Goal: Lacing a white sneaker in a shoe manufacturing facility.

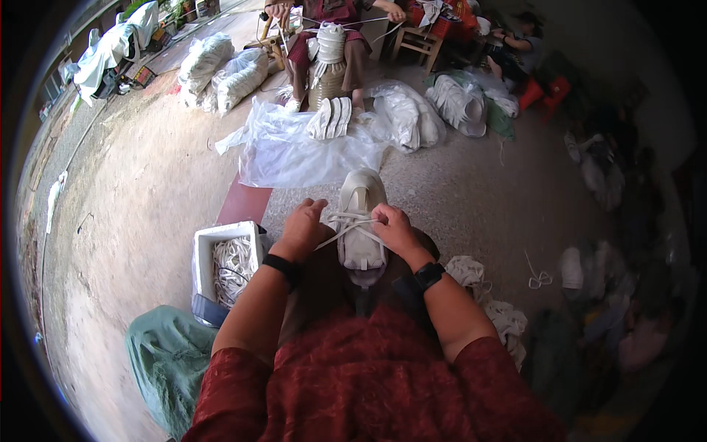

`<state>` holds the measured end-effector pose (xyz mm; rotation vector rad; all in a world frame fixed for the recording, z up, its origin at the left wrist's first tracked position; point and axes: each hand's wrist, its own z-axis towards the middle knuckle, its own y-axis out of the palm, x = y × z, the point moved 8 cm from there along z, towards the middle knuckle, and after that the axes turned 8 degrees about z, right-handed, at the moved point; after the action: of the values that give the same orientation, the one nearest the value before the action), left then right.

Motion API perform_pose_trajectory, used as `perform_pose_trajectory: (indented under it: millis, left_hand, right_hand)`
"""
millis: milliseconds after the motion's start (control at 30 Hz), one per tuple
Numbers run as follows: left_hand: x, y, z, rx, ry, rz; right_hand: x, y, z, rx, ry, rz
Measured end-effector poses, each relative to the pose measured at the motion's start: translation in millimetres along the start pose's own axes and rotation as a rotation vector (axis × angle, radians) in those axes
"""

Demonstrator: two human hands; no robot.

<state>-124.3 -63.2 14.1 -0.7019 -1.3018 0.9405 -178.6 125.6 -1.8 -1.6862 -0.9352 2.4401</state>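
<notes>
A pale beige shoe (361, 193) rests on my lap, toe pointing away from me. My left hand (303, 228) pinches a white lace (346, 227) on the shoe's left side. My right hand (393, 227) grips the lace on the right side, close to the eyelets. The lace runs taut across the shoe between both hands. Each wrist wears a dark band.
A white box of loose laces (230, 267) stands at my left, beside a green bag (168, 361). Clear plastic sheeting (294, 151) and stacks of pale shoe parts (330, 118) lie ahead. Another person (328, 29) sits opposite handling laces. More pale shoes (460, 103) lie at the right.
</notes>
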Motion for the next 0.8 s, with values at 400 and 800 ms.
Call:
perform_pose_trajectory:
  millis: [400,800]
  left_hand:
    - [-4.4,52.8,23.5,-0.382,-0.129,-0.300]
    - [13.6,31.7,18.2,-0.001,0.008,-0.223]
  right_hand:
    - [6.1,-16.1,-3.6,0.179,0.094,0.324]
    - [27.9,3.7,-8.9,0.085,0.337,0.763]
